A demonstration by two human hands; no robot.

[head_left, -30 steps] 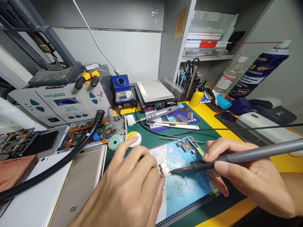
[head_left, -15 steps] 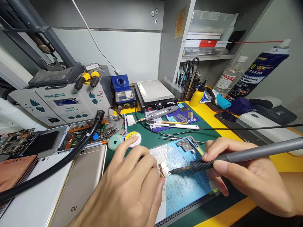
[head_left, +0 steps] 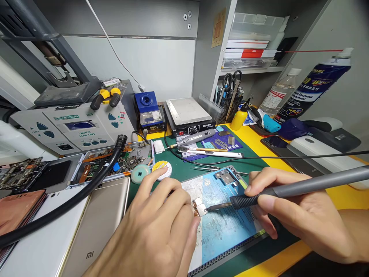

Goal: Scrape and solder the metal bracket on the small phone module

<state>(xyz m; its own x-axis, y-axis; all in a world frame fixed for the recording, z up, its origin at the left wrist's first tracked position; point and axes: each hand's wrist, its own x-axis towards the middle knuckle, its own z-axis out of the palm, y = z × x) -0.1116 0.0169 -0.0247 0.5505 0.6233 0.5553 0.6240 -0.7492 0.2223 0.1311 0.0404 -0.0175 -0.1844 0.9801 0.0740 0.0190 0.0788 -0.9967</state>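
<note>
My right hand point(head_left: 300, 215) is closed around a grey soldering iron point(head_left: 317, 182), whose dark tip points left and meets the right edge of a small white and copper-coloured part point(head_left: 201, 207). That part lies on a blue and white work pad point(head_left: 225, 231). My left hand point(head_left: 161, 227) is at the part's left side, its fingertips pressed together beside it and partly hidden behind the hand. A metal shield-like piece point(head_left: 226, 177) rests near the pad's upper edge.
Tweezers point(head_left: 216, 168) lie above the pad, beside the iron's black cable point(head_left: 276, 157). A green round container point(head_left: 140, 174) and a white-yellow tin point(head_left: 165, 170) stand near my left fingers. A black hose point(head_left: 95, 184) arches over phones at left.
The camera view has shifted very slightly. Both hands and the iron hold almost the same positions, with the tip still at the small part.
</note>
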